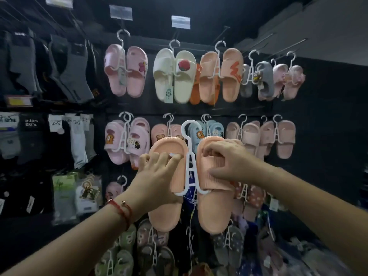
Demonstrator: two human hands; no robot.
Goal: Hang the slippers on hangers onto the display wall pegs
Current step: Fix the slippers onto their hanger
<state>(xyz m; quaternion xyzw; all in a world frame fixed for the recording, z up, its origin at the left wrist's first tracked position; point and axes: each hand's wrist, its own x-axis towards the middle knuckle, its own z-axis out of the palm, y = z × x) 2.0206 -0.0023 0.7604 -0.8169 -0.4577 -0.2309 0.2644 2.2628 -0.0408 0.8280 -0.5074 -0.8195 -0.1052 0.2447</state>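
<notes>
In front of the display wall (318,116), I hold up a pair of peach slippers (215,206) on a white hanger (190,156), its hook off any peg. My left hand (157,176) curls its fingers over one strap; my right hand (229,158) pinches the other. Socks (65,72) hang at left.
</notes>
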